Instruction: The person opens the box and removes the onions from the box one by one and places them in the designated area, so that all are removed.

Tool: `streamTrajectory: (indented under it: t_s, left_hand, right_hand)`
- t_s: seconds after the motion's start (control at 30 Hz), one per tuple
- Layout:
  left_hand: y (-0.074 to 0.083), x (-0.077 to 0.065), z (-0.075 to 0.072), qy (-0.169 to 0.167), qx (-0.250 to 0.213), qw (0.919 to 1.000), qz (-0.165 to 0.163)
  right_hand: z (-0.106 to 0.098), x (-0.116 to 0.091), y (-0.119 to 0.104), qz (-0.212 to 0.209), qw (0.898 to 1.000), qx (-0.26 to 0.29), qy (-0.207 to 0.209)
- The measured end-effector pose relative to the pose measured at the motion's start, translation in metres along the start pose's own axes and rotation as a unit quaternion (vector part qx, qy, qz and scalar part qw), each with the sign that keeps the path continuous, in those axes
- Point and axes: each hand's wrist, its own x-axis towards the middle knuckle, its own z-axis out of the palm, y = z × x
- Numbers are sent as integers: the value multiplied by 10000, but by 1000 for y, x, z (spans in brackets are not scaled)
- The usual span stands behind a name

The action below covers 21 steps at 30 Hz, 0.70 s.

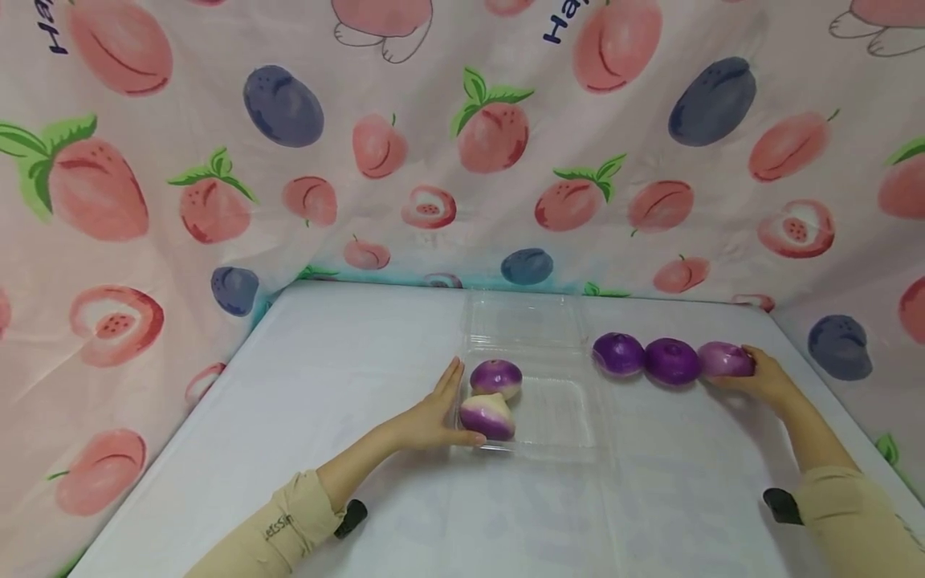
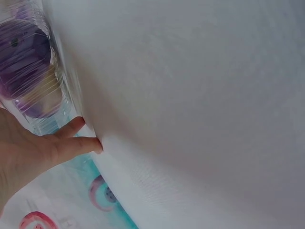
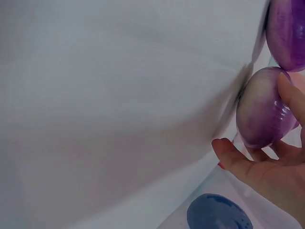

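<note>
A clear plastic box [image 1: 556, 441] stands open on the table, its lid [image 1: 527, 317] folded back behind it. Two purple-and-white onions [image 1: 495, 377] lie in its left part, one behind the other. My left hand [image 1: 432, 416] rests against the box's left side with straight fingers, the thumb at the front edge. To the right of the box, three purple onions sit in a row on the table: the left one [image 1: 618, 355], the middle one [image 1: 672, 361] and a paler one [image 1: 723, 359] at the right end. My right hand [image 1: 769, 377] holds that paler onion from its right side.
A white-covered table [image 1: 347, 361] carries everything. Behind it and at both sides hangs a fruit-printed cloth [image 1: 426, 104]. The onion row stands a short gap from the box's right wall.
</note>
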Motion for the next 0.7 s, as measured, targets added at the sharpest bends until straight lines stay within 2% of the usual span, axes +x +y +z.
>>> streamTrajectory:
  t_s: [0.43,0.7]
  left_hand:
    - [-1,0,-1,-6,47,10000,27]
    - [-1,1,2,40,66,10000,-13]
  right_hand:
    - [5,6,1,-111,9999,42,-63]
    - [4,5,0,117,9994,235,-232]
